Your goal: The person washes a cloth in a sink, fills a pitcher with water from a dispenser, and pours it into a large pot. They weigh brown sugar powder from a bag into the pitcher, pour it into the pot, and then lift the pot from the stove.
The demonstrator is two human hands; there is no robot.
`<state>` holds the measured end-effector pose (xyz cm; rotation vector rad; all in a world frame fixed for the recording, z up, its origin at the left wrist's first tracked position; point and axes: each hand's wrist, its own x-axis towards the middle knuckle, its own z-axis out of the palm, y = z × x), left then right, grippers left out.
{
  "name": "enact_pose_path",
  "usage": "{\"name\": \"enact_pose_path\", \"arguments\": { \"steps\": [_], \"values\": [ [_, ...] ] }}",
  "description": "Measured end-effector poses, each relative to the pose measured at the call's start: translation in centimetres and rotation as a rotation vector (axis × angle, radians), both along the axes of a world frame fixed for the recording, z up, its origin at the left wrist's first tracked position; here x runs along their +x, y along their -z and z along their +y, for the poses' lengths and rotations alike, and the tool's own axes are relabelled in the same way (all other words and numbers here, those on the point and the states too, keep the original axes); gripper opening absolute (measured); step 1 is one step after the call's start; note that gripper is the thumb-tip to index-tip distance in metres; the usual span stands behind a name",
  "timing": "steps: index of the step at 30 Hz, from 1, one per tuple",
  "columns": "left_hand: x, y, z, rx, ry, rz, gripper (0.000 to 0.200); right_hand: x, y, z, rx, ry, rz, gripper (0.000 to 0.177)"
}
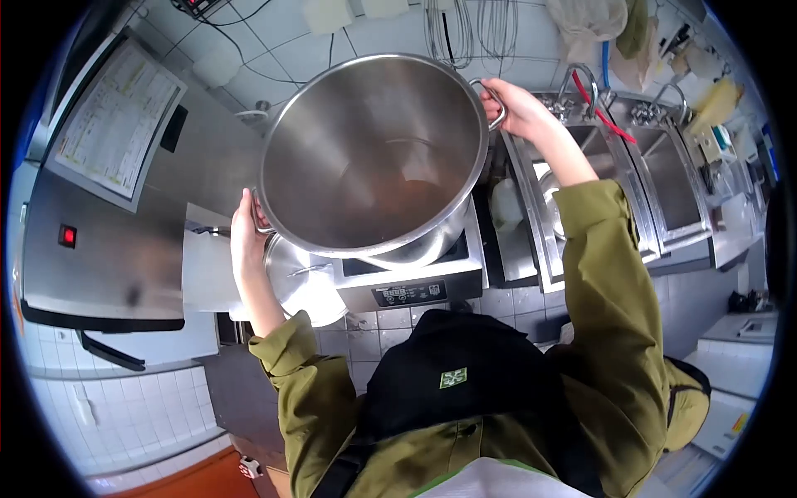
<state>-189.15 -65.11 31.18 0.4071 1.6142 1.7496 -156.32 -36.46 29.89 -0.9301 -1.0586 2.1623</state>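
A large steel pot [374, 158] is tilted so that its wide mouth faces me, above an induction cooker [407, 290] with a control panel on its front. Some brownish patches show on the inside bottom. My left hand [247, 232] is closed round the handle on the pot's left side. On the upper right, my right hand [513, 106] grips the other loop handle. Behind the pot's lower rim, part of a shiny metal surface shows over the cooker; what it belongs to is hard to tell. Both sleeves are olive green.
Right of the cooker are two steel sinks [671, 178] with taps and a red strap [610, 124]. A steel cabinet [108, 241] with a posted sheet stands at left. A round metal lid or tray [300, 286] lies beside the cooker. Cables and whisks hang on the tiled wall.
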Motion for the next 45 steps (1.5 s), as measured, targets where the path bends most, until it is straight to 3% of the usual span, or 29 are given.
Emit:
{"name": "enact_pose_path", "arguments": {
  "steps": [5,9,16,20,24,33,35,38,40,45],
  "values": [
    [-1.1,1.0,-0.7,0.116,0.151,-0.057,0.031,-0.1,-0.7,-1.5,0.102,0.057,-0.012,0.024],
    [-1.8,1.6,-0.3,0.133,0.224,-0.016,0.029,0.4,-2.3,-4.4,0.206,0.107,-0.179,0.029],
    [-3.5,2.1,1.7,0.099,0.401,0.081,0.031,3.2,-1.7,-11.2,0.318,0.421,-0.426,0.034],
    [-3.1,1.7,2.9,0.089,0.438,0.13,0.03,5.0,-1.3,-15.6,0.303,0.564,-0.419,0.033],
    [-2.1,1.1,3.2,0.071,0.515,0.163,0.03,6.7,-1.4,-20.7,0.207,0.705,-0.403,0.033],
    [3.2,-0.9,2.1,0.026,0.617,0.256,0.031,11.1,-1.2,-32.6,0.307,0.963,-0.409,0.033],
    [3.1,-1.2,1.9,-0.004,0.688,0.245,0.025,11.8,-1.7,-35.6,0.306,1.034,-0.427,0.033],
    [4.7,-0.6,2.0,0.001,0.784,0.236,0.031,13.4,-1.8,-39.8,0.327,1.12,-0.458,0.033],
    [6.0,-0.2,2.0,0.014,0.858,0.242,0.031,15.4,-0.2,-42.7,0.322,1.078,-0.438,0.028],
    [9.5,-1.2,1.5,-0.016,1.063,0.207,0.03,13.6,-0.7,-49.2,0.289,1.296,-0.48,0.03]
  ]
}}
